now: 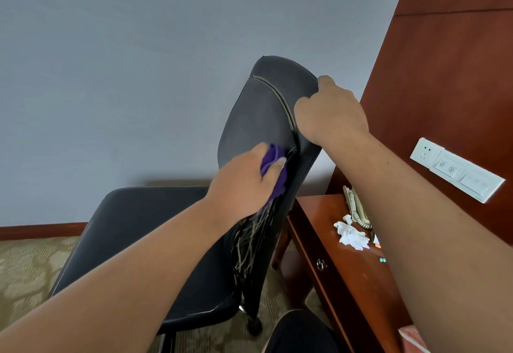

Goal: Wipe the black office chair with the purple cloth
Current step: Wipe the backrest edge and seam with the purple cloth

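The black office chair (pixel 261 113) stands in the middle, its seat to the left and its backrest rising toward the upper right. The lower backrest is torn into loose strips. My left hand (pixel 244 183) presses the bunched purple cloth (pixel 273 170) against the front of the backrest, about halfway up. My right hand (pixel 330 111) grips the right edge of the backrest near its top, fingers wrapped behind it.
A red-brown wooden desk (pixel 344 283) sits right beside the chair, with a phone (pixel 356 208) and a crumpled white tissue (pixel 351 234) on it. A wooden wall panel carries a white socket strip (pixel 455 169). Grey wall behind, patterned carpet (pixel 30 266) below.
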`<state>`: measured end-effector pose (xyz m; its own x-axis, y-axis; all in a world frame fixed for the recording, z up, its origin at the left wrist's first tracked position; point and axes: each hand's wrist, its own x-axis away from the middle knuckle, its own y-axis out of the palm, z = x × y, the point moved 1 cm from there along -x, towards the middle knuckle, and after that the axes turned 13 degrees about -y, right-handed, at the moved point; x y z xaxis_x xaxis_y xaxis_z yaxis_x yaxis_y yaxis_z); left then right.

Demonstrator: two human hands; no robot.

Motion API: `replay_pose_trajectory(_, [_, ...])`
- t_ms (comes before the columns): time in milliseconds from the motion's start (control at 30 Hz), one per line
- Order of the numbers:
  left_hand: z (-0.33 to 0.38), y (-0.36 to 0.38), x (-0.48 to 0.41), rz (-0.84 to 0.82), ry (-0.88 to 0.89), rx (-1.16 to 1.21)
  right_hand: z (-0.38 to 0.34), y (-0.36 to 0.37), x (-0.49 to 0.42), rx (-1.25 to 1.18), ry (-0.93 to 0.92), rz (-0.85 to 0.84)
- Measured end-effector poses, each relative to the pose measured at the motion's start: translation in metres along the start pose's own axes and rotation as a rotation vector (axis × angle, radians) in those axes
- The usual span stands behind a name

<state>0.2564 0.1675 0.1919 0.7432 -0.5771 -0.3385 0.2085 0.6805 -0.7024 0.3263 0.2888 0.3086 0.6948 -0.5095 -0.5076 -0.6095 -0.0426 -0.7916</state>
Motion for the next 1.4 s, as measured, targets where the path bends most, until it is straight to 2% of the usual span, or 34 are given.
replay_pose_trajectory(200, [0.043, -0.007, -0.018, 0.086, 0.034, 0.049, 0.003, 0.0, 0.0, -0.016, -0.002, 0.001])
replay_pose_trajectory(467, [0.018, 0.001, -0.005, 0.09, 0.076, -0.063, 0.006, 0.001, 0.0, -0.024, -0.028, 0.016])
replay_pose_trajectory(667, [-0.008, 0.006, 0.019, -0.005, 0.057, -0.208, 0.005, 0.0, 0.0, -0.027, -0.018, 0.014])
replay_pose_trajectory(733, [-0.007, 0.005, 0.021, -0.013, 0.02, -0.147, 0.004, 0.0, 0.0, -0.025, -0.017, 0.013])
replay_pose_trajectory(867, [0.013, -0.001, 0.019, -0.041, -0.145, 0.236, 0.003, 0.0, 0.0, -0.021, -0.015, 0.012])
replay_pose_trajectory(900, [0.018, -0.002, 0.018, -0.034, -0.154, 0.267, 0.003, 0.0, 0.0, -0.022, -0.014, 0.01])
replay_pose_trajectory(1067, [0.015, 0.002, 0.019, 0.019, -0.066, 0.03, 0.005, 0.0, 0.001, -0.037, -0.009, 0.004])
replay_pose_trajectory(1400, [-0.013, 0.018, 0.036, -0.053, 0.016, -0.224, 0.005, 0.001, 0.0, -0.024, -0.006, 0.013])
